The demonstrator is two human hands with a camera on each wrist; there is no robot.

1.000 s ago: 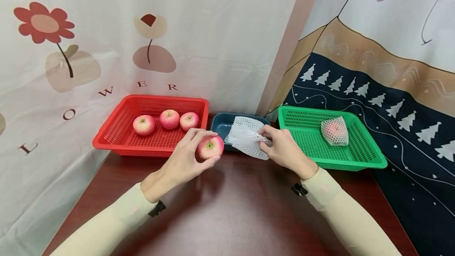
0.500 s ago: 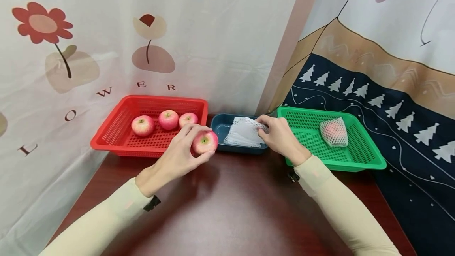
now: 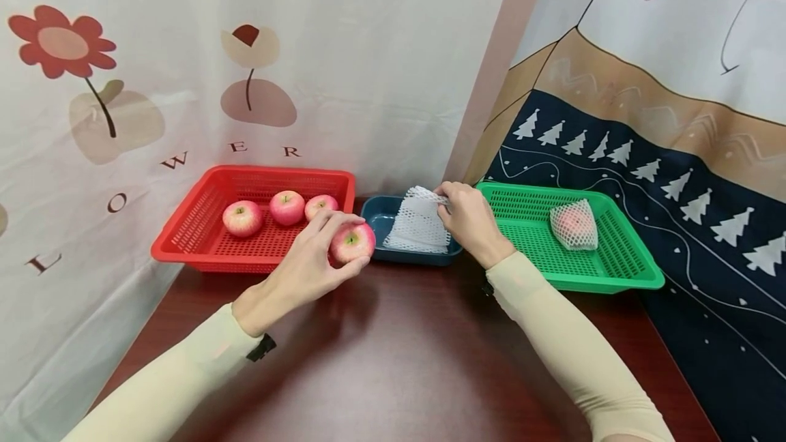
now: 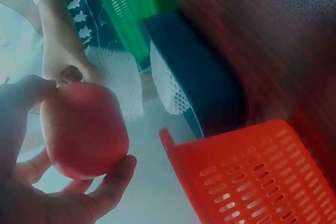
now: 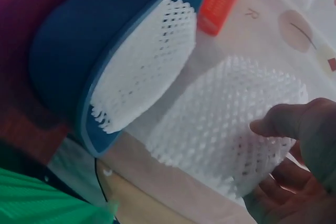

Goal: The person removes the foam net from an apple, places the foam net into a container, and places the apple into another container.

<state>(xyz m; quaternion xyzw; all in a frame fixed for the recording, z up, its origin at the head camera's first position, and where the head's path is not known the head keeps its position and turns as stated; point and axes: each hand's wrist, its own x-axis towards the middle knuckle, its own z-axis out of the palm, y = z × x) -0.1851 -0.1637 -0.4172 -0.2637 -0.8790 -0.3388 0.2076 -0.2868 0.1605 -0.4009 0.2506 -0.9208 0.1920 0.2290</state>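
In the head view my left hand [image 3: 301,261] grips a red-and-yellow apple [image 3: 354,243] between thumb and fingers, stem end visible, in front of the red basket's right corner. My right hand [image 3: 473,220] pinches a white foam net sleeve [image 5: 226,124] at one edge, thumb on top. In the right wrist view that sleeve hangs apart from the dark blue tray [image 5: 63,51]. More white foam netting [image 5: 144,69] lies inside the tray; how many pieces, I cannot tell. Apple and sleeve are apart from each other.
The red basket [image 3: 178,237] at left holds three apples [image 3: 286,208]. At right, the green basket [image 3: 632,271] contains one apple wrapped in foam netting [image 3: 574,225]. All stand along the back of a dark red-brown table [image 3: 393,360], before printed curtains.
My right hand has moved left and slightly up with the netting, which lifted from a crumpled lie into a more upright sheet. The left hand drew slightly left with the apple.
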